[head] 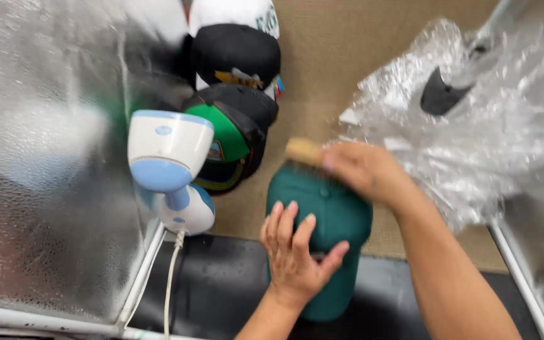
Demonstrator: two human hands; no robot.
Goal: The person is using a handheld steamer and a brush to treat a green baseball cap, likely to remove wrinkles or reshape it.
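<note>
A dark green cap [322,208] stands in the lower middle of the view. My left hand [297,252] lies flat on its near side, fingers spread, steadying it. My right hand [363,170] is closed around a wooden brush [303,151] and presses it against the top of the cap's crown. The brush and the right hand look blurred. The cap's lower part rests over a black surface [221,283].
A white and blue handheld steamer [168,167] with a white cord hangs at the left. Behind it hang several caps, black, green and white [237,94]. Textured translucent panels [39,157] stand at left; crumpled clear plastic [473,126] covers the right.
</note>
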